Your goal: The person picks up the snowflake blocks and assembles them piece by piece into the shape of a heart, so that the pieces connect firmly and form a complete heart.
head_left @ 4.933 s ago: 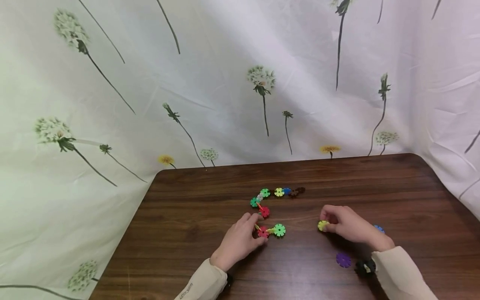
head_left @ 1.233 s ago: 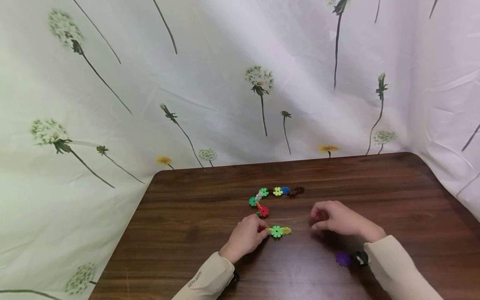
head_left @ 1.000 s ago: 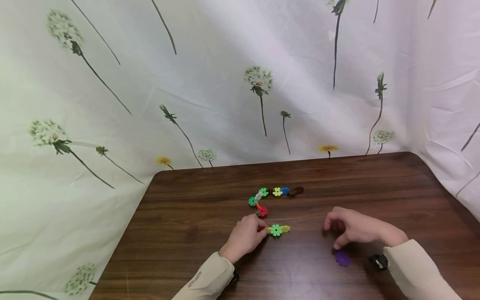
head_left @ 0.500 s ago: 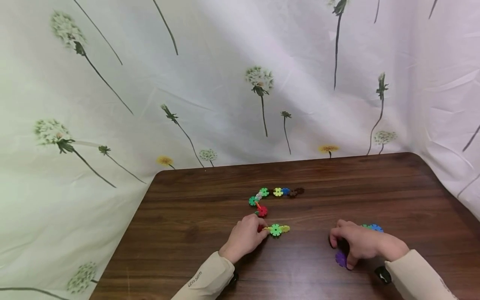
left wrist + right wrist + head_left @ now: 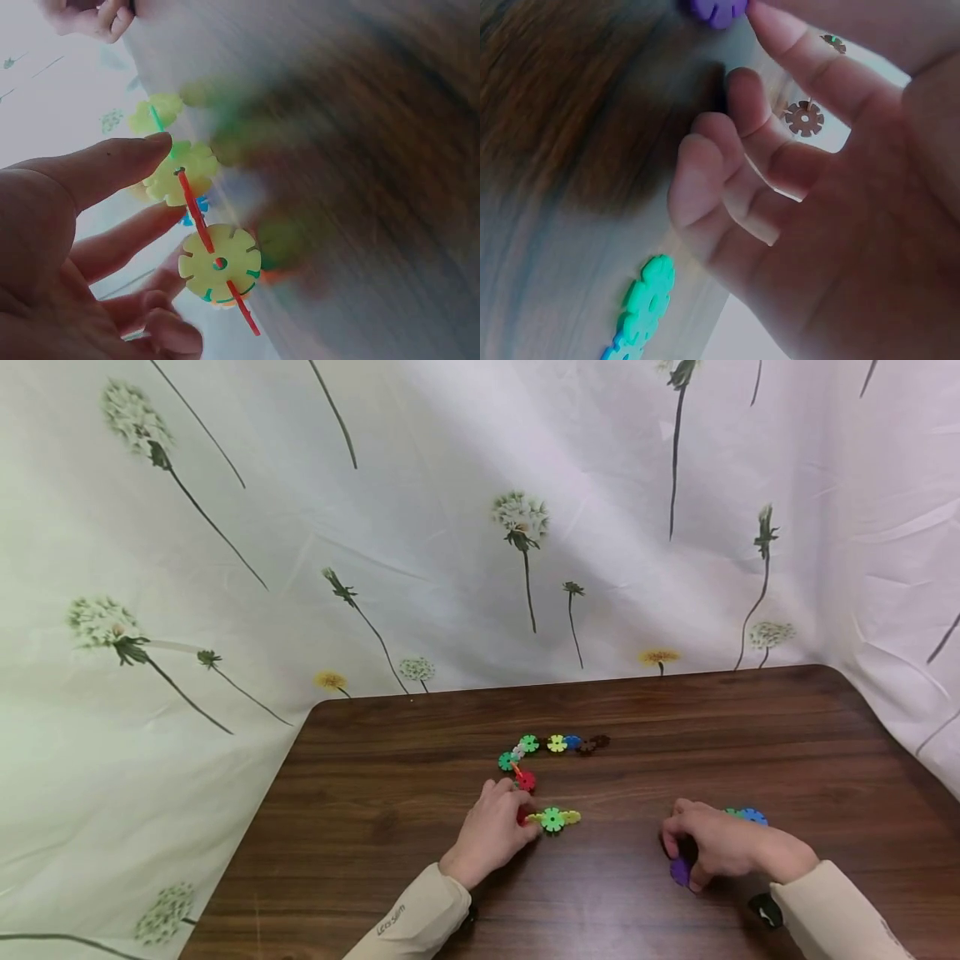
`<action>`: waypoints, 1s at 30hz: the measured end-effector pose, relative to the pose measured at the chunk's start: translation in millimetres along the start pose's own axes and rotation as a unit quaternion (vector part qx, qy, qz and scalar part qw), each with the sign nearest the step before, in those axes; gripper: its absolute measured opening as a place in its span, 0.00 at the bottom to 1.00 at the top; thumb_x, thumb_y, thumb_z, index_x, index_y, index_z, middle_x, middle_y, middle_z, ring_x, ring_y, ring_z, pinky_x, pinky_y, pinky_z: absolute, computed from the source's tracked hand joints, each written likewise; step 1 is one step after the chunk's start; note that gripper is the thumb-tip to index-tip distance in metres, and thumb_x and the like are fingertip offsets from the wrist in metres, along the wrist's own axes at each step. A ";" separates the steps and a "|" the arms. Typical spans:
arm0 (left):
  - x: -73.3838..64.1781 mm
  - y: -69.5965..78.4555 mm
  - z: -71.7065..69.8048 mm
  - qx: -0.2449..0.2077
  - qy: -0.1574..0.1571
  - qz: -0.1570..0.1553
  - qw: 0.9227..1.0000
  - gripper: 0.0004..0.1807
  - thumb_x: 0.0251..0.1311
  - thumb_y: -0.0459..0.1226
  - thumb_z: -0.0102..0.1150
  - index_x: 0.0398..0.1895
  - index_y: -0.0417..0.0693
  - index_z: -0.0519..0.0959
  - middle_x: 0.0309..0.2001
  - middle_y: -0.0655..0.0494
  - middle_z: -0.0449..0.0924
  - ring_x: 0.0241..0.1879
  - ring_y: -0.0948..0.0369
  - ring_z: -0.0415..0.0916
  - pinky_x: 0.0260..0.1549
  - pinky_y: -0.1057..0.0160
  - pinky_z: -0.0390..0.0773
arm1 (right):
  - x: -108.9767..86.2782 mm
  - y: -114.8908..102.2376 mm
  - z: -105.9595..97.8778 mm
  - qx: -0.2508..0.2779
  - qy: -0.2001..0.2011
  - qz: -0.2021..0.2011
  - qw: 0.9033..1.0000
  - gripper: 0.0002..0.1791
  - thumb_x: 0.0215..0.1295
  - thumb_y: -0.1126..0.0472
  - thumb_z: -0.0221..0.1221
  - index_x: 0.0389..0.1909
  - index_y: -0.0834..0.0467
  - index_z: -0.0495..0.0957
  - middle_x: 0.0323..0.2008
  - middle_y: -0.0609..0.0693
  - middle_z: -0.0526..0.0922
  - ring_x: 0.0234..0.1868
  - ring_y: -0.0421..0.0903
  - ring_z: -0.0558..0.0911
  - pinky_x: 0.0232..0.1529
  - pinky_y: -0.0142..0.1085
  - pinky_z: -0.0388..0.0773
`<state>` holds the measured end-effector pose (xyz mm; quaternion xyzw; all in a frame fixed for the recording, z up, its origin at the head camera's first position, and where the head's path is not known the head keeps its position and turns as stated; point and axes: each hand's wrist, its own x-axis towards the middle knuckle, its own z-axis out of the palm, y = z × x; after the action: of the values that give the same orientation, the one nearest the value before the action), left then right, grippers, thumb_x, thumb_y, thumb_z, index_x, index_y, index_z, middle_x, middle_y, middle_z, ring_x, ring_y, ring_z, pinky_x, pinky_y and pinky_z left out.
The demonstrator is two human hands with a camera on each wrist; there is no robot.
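Observation:
In the head view my left hand [image 5: 491,833] holds the near end of a chain of interlocking snowflake discs, thumb and index finger on either side of it. A light green disc [image 5: 552,820] and a yellow disc [image 5: 572,817] stick out right of those fingers. The left wrist view shows the thumb against a yellow disc [image 5: 196,161], with a red disc [image 5: 193,206] slotted in edge-on. Farther right, my right hand [image 5: 720,842] pinches a purple snowflake disc [image 5: 680,871] at the tabletop. Only part of this purple disc [image 5: 718,10] shows in the right wrist view.
The chain runs on past a red disc [image 5: 527,781] and a teal disc [image 5: 507,762] to brown discs [image 5: 600,741] at the back. Beyond the right hand lie a blue disc [image 5: 753,816] and a green disc [image 5: 731,812]. A flowered cloth [image 5: 450,568] hangs behind the wooden table [image 5: 360,893].
The right hand set a yellow disc at the chain's end, let go, then moved right and down to the purple disc and took hold of it. The left hand has shifted slightly on the chain.

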<state>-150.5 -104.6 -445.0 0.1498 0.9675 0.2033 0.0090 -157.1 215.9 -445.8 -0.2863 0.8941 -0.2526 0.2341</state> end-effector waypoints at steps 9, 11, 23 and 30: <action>-1.5 8.3 0.2 -0.002 -0.020 0.059 0.998 0.22 0.53 0.42 0.70 0.52 0.47 0.80 0.49 0.55 0.75 0.45 0.59 0.62 0.44 0.62 0.66 | 9.5 2.1 0.4 0.036 0.027 0.000 0.999 0.20 0.41 0.64 0.75 0.27 0.51 0.70 0.27 0.42 0.73 0.28 0.37 0.71 0.28 0.29 0.67; -1.0 10.3 0.3 -0.002 -0.026 0.066 0.997 0.23 0.54 0.41 0.69 0.53 0.47 0.79 0.49 0.55 0.75 0.46 0.59 0.64 0.43 0.63 0.65 | 14.0 1.6 1.6 0.048 0.037 -0.011 0.998 0.19 0.44 0.64 0.73 0.27 0.52 0.70 0.25 0.41 0.75 0.26 0.35 0.71 0.27 0.29 0.68; 4.6 18.2 6.2 0.034 -0.070 0.074 0.994 0.25 0.56 0.39 0.67 0.58 0.49 0.76 0.51 0.56 0.76 0.49 0.62 0.73 0.48 0.60 0.65 | 54.2 -20.6 23.8 0.233 0.157 -0.012 0.960 0.07 0.57 0.68 0.64 0.34 0.63 0.76 0.26 0.51 0.80 0.24 0.40 0.79 0.24 0.33 0.79; 4.9 18.2 8.3 0.055 -0.068 0.092 0.992 0.23 0.57 0.39 0.67 0.57 0.48 0.77 0.50 0.55 0.78 0.50 0.61 0.74 0.48 0.58 0.67 | 67.8 -36.3 34.6 0.296 0.180 0.021 0.938 0.07 0.58 0.68 0.63 0.35 0.67 0.78 0.27 0.55 0.84 0.25 0.43 0.82 0.26 0.33 0.82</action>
<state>-149.4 -84.1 -445.2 0.2523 0.9564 0.1392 0.0476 -172.6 136.4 -469.5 -0.1351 0.8116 -0.5488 0.1483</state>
